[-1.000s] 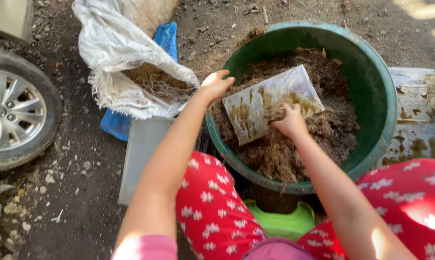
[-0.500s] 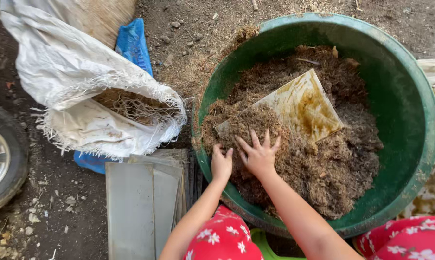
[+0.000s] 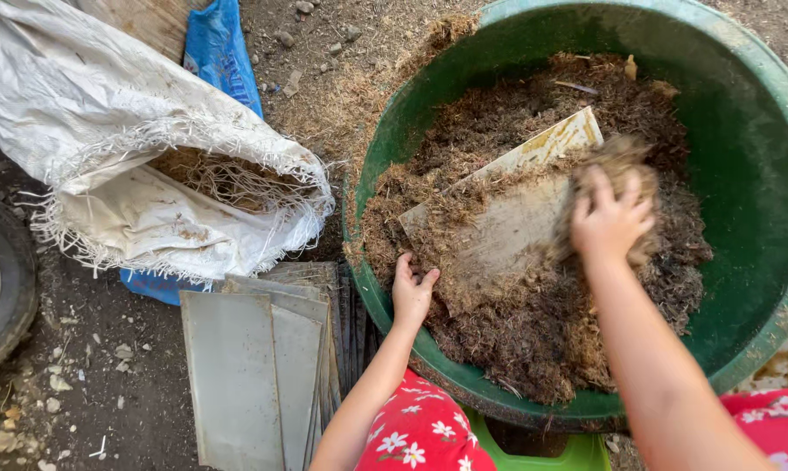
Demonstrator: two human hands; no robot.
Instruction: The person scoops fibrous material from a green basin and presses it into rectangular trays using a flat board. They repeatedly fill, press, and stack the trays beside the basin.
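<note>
Nearest the camera, red flower-print trousers (image 3: 420, 432) fill the 6 o'clock edge, with a green stool (image 3: 560, 453) showing between the knees. From there the left hand (image 3: 411, 292) reaches up to the near inner wall of the big green tub (image 3: 760, 174), fingers loosely curled and resting on the brown fibrous mulch (image 3: 533, 331) at the tub's 8 o'clock side, touching the lower corner of a flat, soiled sheet (image 3: 507, 218); whether it actually grips the sheet cannot be told. The right hand (image 3: 607, 222) sits further in, near the tub's middle, its fingers closed around a clump of mulch lifted just above the sheet, blurred by motion. The sheet lies tilted across the mulch, running from 8 o'clock up to 1 o'clock. Outside the tub, at 7 o'clock, a stack of grey metal plates (image 3: 263, 366) lies on the dirt. Beyond, at 10 o'clock, an open white woven sack (image 3: 132, 148) holds more fibre, a blue bag (image 3: 224, 52) under it.
</note>
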